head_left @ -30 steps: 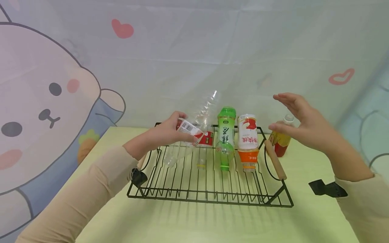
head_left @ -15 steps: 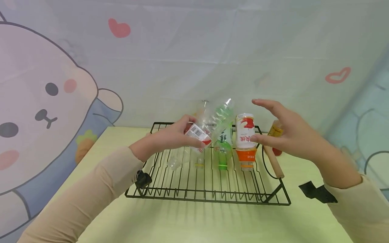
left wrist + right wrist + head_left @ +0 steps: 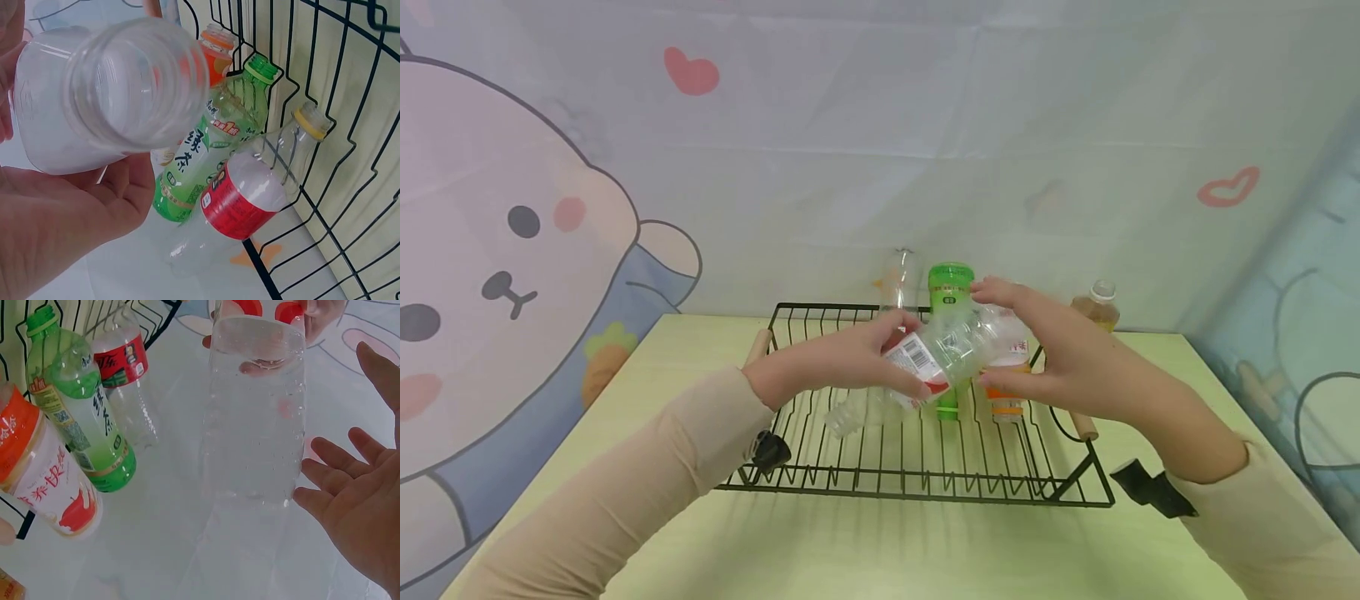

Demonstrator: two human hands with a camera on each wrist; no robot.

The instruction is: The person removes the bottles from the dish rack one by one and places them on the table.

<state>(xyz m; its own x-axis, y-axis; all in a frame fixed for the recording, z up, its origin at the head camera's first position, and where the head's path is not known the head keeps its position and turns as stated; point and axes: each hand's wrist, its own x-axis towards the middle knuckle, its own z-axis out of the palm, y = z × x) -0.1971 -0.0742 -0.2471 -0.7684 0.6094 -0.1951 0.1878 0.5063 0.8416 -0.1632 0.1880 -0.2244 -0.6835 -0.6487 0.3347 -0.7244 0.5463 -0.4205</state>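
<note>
On the green bottle [image 3: 81,403] the large characters 绿茶 read clearly; the white-and-orange bottle [image 3: 53,465] shows 养快线, with 哈哈 on its orange band; the red-label bottle [image 3: 244,197] carries characters only partly legible; and the label on the clear bottle [image 3: 951,348] is white and red with a barcode. That clear bottle is at the centre of the head frame, tilted above the wire rack [image 3: 260,269], its neck toward the lower left and its base toward the upper right. The left hand [image 3: 842,358] grips it round the label. The right hand [image 3: 1067,358] has its fingers and thumb spread at the base end; whether they touch it cannot be told. Compared with half a second ago, the clear bottle and left hand have shifted rightward in the head frame and the right hand leftward, so the gap between the hands has narrowed. Counted, there are five bottles: one held, three tilted on the rack, and one amber bottle [image 3: 1096,307] right of centre, beyond one of two wooden handles [image 3: 1082,427].
</note>
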